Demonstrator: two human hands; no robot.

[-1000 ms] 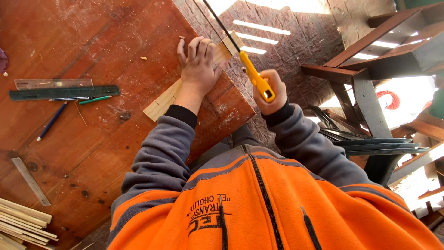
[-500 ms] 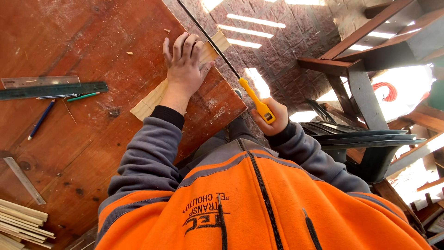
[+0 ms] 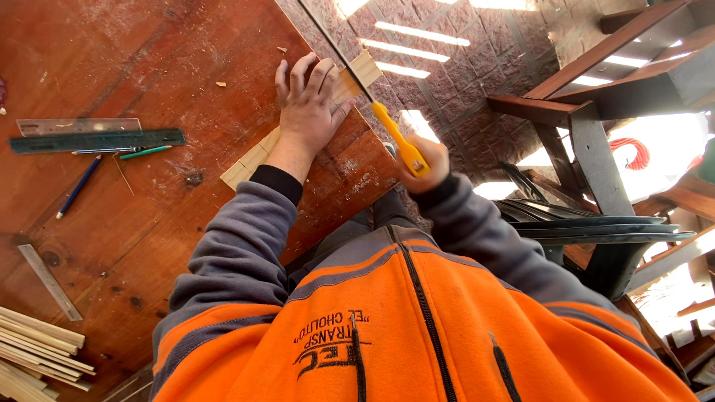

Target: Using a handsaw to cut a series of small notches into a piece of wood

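Head view, looking down past an orange and grey jacket [image 3: 402, 327].

Change since the earlier frames: the left hand [image 3: 309, 112] has been sliding toward the bench corner and is now lying flat, fingers spread, on the pale wood strip [image 3: 257, 156]. The right hand [image 3: 421, 160] has been drawing back and down, carrying the yellow-handled saw [image 3: 395, 138] with it, so more of the thin blade is now showing beyond the strip's far end. Reading: a pull stroke is under way, and the cut is sitting at the overhanging far end of the strip, just past the fingertips. How deep the kerf is I cannot tell; the blade is too thin in this view.

Grip: the left hand is pressing down open-palmed, not closing around anything. The right hand is wrapped fully closed around the saw's handle.

Location of work: the strip is lying diagonally on the red-brown workbench [image 3: 149, 59], its far end projecting over the right edge, its near end running under the left wrist.

Containers: none are showing in this view. Loose items are lying straight on the bench: a dark green ruler [image 3: 97, 140] with a clear ruler [image 3: 78, 125] touching it on the far side, a blue pencil [image 3: 78, 186] and a green pen [image 3: 145, 152] just beside them, a metal ruler [image 3: 48, 281] nearer, and a bundle of thin wood slats [image 3: 37, 350] at the near left corner.

Right of the bench, dark stacked chairs [image 3: 596, 231] are standing on brick paving [image 3: 462, 45].
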